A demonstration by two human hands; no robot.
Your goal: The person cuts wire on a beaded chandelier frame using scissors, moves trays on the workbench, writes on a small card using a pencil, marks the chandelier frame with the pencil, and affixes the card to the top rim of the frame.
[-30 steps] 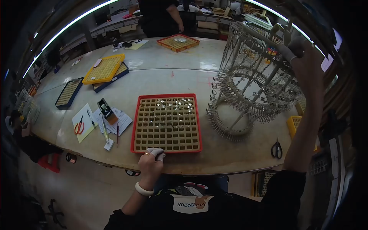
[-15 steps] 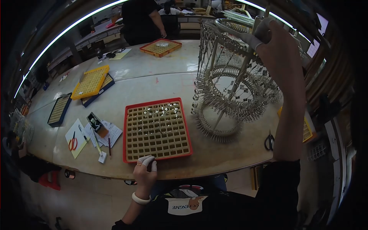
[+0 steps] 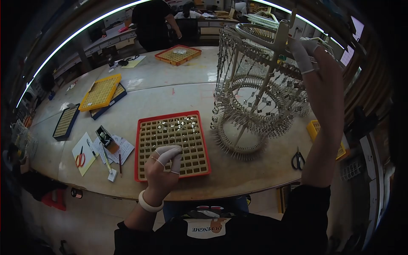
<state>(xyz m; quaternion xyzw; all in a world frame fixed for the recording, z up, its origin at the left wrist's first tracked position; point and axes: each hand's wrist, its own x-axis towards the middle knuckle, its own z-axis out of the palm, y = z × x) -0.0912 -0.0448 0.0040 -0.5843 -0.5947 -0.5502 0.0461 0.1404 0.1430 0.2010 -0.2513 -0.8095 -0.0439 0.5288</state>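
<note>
I wore a black short-sleeved shirt (image 3: 255, 236), white lettered front patch (image 3: 207, 234), pale bangle (image 3: 146, 205), whitish finger covers (image 3: 167, 155).

From where I'm standing, tabletop (image 3: 178, 98) looks smooth, semi-gloss, w/ pale glare at far end. Red tray (image 3: 137, 148): plastic-looking, sl. shiny rim; tan grid insert (image 3: 195, 149) matt. Tall rack (image 3: 264, 87): metal-looking, dull silvery-grey, spiky rings. Small pcs (image 3: 182, 122) in tray v. glossy, approx. mirror-bright. Bangle (image 3: 144, 204) smooth, low sheen. Black shirt (image 3: 255, 231): matt cloth. Notes (image 3: 124, 146): matt paper. Red scissor handles (image 3: 80, 159) plastic-looking.
</note>
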